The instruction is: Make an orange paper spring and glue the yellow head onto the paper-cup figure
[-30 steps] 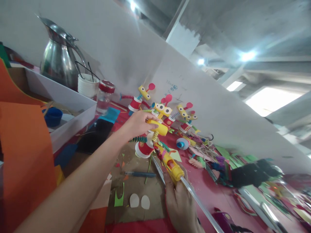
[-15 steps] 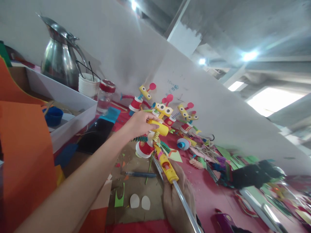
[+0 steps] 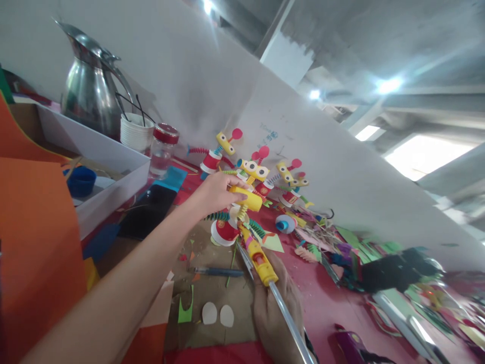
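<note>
My left hand (image 3: 216, 194) pinches a yellow cylinder (image 3: 253, 201) by its left end, above a red-and-white paper cup (image 3: 226, 230) with green pleated paper arms. A short yellow pleated strip (image 3: 243, 212) rises from the cup to just below the cylinder. My right hand (image 3: 278, 308) is closed around a yellow glue gun (image 3: 261, 263), a clear glue stick (image 3: 287, 319) poking out of its back. The gun's nozzle is close to the strip and cup; I cannot tell whether it touches. Scissors (image 3: 246, 260) lie partly behind the gun.
A pen (image 3: 217, 272), two pale paper ovals (image 3: 209, 313) and a green scrap (image 3: 185, 309) lie on the brown board. Several finished paper-cup figures (image 3: 212, 161) stand along the wall. A jar (image 3: 163, 151), steel jug (image 3: 89, 91) and white box (image 3: 113, 194) are at left; paper scraps (image 3: 352, 247) at right.
The view has shifted very slightly. Both hands, the yellow cylinder and the glue gun keep almost the same positions.
</note>
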{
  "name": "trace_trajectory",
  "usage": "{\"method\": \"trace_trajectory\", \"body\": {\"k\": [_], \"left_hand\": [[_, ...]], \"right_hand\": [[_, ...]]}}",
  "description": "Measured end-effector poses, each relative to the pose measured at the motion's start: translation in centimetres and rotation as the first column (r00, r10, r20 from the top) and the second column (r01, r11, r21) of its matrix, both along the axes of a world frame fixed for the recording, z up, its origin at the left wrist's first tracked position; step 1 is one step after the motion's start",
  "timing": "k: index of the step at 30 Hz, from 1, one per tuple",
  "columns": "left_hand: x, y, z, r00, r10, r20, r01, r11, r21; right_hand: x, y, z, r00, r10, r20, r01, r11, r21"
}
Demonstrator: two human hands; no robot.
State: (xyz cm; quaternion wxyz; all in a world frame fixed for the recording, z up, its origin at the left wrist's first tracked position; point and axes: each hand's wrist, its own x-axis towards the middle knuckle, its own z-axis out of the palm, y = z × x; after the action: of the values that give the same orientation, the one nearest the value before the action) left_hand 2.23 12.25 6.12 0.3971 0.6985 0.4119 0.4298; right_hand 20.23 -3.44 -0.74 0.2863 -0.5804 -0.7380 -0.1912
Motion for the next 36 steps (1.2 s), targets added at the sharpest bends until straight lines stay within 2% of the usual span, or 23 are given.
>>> {"method": "trace_trajectory", "body": {"k": [21, 28, 36], "left_hand": [[0.0, 0.0, -0.1, 0.998, -0.031, 0.061, 0.033, 0.999, -0.027], [-0.1, -0.4, 0.4, 1.0, -0.015, 0.025, 0.016, 0.999, -0.035], [0.0, 0.0, 0.0, 0.999, -0.026, 0.036, 0.026, 0.999, -0.019]], "right_hand": [[0.8, -0.3, -0.2, 0.999, -0.015, -0.051, 0.012, 0.998, -0.055], [1.1, -0.5, -1.0, 0.994, -0.065, -0.083, 0.066, 0.998, 0.014], [0.7, -0.7, -0.3, 0.98, -0.11, -0.164, 0.109, 0.994, -0.014]]}}
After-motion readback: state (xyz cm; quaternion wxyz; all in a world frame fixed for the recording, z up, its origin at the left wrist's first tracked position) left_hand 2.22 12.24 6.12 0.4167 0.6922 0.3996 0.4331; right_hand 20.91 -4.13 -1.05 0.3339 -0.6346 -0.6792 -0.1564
